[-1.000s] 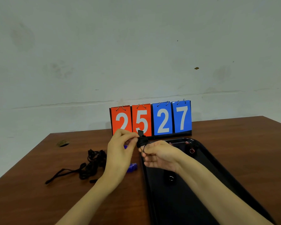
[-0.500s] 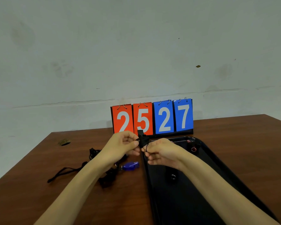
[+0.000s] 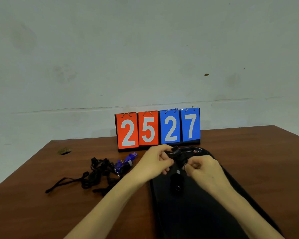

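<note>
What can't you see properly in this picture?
All in the head view:
- black whistle: mostly hidden by the left hand's fingers.
- thin loop that the right hand pinches: too small to identify.
- small black thing on the black tray: dark on dark, blurred.
- Tray's near end: cut off by the bottom edge.

Soft, even, fairly bright light falls from above. Shadows under the left hand (image 3: 154,163) and right hand (image 3: 203,169) are only faint smudges on the tabletop (image 3: 41,213). A pale glare streaks the far rim of the black tray (image 3: 190,149), just beyond the hands. The small black piece (image 3: 177,155) pinched between them is blurred, its detail lost. The number cards (image 3: 157,128) farther off read crisp. Wide-angle bending bows the tabletop edges far to either side.
</note>
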`<state>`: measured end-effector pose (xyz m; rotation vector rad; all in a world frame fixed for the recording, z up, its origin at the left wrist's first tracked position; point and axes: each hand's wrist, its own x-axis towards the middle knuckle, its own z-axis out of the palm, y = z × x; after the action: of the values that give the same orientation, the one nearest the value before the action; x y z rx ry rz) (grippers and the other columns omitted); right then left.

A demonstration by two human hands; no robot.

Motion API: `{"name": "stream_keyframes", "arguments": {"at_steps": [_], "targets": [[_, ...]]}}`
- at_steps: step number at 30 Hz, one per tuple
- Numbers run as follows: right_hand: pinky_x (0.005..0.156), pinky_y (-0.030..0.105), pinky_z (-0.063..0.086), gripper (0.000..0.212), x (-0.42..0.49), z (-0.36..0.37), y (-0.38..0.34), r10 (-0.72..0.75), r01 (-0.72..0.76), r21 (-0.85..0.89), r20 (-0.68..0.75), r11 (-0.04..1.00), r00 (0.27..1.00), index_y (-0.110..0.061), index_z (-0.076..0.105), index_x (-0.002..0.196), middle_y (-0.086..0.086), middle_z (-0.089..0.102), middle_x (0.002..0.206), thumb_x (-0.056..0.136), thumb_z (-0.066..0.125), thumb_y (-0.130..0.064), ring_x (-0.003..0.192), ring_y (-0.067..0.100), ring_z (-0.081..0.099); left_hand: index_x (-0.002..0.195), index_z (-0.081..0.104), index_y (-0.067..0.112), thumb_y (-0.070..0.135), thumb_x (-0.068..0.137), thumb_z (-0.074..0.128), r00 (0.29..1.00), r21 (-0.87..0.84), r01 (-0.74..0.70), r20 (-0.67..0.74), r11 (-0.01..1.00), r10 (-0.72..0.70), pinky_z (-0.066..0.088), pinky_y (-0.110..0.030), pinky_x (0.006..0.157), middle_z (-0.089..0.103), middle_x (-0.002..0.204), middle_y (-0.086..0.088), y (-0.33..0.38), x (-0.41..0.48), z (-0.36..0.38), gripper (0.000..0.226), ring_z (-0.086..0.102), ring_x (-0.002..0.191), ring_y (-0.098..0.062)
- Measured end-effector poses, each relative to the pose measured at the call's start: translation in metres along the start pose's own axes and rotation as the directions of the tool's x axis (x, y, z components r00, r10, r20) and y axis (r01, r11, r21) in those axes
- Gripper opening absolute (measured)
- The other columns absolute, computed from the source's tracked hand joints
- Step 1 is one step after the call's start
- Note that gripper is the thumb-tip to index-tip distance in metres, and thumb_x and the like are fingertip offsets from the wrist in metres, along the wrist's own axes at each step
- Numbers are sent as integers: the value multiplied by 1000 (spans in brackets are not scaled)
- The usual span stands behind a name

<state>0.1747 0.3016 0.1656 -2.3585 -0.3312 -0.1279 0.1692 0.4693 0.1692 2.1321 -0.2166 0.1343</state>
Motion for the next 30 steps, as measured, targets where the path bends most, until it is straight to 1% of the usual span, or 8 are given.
{"name": "stream_keyframes", "arguments": {"at_steps": [2,5,8,13,19,25,28,30], "targets": [[62,21,47,25,7,-15,14,92,-90,-43,27,995,995,-21,66,63,-6,65,62,86,62,-27,64,5,61,131,46,27,27,85,66,1000,192,0,14,981,-3,50,-18,76,58,105,4,-8,4,14,50,59,86,-4],[67,26,54,25,11,-27,30,199,-196,-145,1,970,980,-20,68,61,-6,67,61,84,63,-29,63,8,64,138,38,33,42,84,63,984,540,-151,158,828,76,37,-30,103,38,138,7,-25,2,26,61,36,125,-9],[63,25,55,24,8,-23,32,221,-205,-274,29,940,975,-15,70,65,-1,70,66,82,63,-31,63,10,65,139,36,35,47,88,54,952,659,-274,291,700,99,27,-34,107,29,149,7,-32,-1,30,55,26,131,-13],[68,29,56,24,8,-13,34,238,-178,-416,97,892,966,-14,66,72,-1,67,68,82,63,-36,67,14,66,132,43,32,49,87,54,955,689,-275,278,671,107,30,-26,96,43,133,8,-33,-3,27,49,35,118,-9],[69,31,57,24,8,-5,37,223,-155,-466,94,871,970,-14,66,83,-1,68,76,82,64,-38,71,15,66,128,44,31,56,83,55,969,730,-233,231,643,89,33,-28,96,42,128,7,-34,-11,29,52,36,115,-11],[58,26,50,29,8,-2,37,205,-141,-481,83,865,975,-17,52,67,-4,56,63,79,64,-40,64,15,61,131,42,37,66,79,51,982,710,-159,185,686,36,38,-26,88,39,113,7,-28,-14,12,60,37,105,-10],[66,28,55,31,9,-11,36,256,-180,-444,117,878,960,-15,59,70,-2,63,68,78,63,-45,67,14,64,120,54,33,49,89,51,998,677,-56,42,734,37,43,-28,91,45,107,6,-31,-7,-17,36,45,103,-10],[64,26,55,32,9,-19,33,266,-201,-441,91,875,960,-16,64,75,-2,65,70,78,63,-47,66,13,64,108,61,28,31,92,54,995,658,53,-101,751,19,45,-26,91,49,103,6,-43,-2,-44,19,51,101,-11]]}}
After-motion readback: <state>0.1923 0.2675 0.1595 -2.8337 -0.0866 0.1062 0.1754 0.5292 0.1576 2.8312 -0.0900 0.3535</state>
